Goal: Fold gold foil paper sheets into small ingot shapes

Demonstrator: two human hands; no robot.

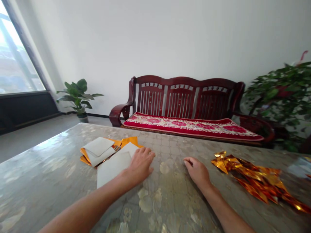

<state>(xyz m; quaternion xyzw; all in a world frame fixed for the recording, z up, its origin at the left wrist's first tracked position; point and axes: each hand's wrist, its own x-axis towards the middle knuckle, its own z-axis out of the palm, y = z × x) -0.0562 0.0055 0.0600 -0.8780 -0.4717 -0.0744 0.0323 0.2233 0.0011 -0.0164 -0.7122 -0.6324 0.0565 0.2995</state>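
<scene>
My left hand [143, 162] lies palm down over the right edge of a stack of paper sheets, fingers loosely stretched and holding nothing that shows. The top sheet [113, 171] beneath it is pale on the side facing up. Behind and left of it lies a folded pale sheet [99, 147], with orange-gold paper [129, 141] peeking out around it. My right hand [198, 171] rests on the table farther right, fingers curled in and nothing visible in them. To its right spreads a loose pile of folded shiny gold foil paper [259, 179].
The table [160, 197] has a glossy floral cover. A clear plastic item [301, 166] lies at its right edge. Beyond the table stands a dark red wooden bench [181, 97] with a red patterned cushion [170, 123]. Potted plants [80, 95] flank it; a window is far left.
</scene>
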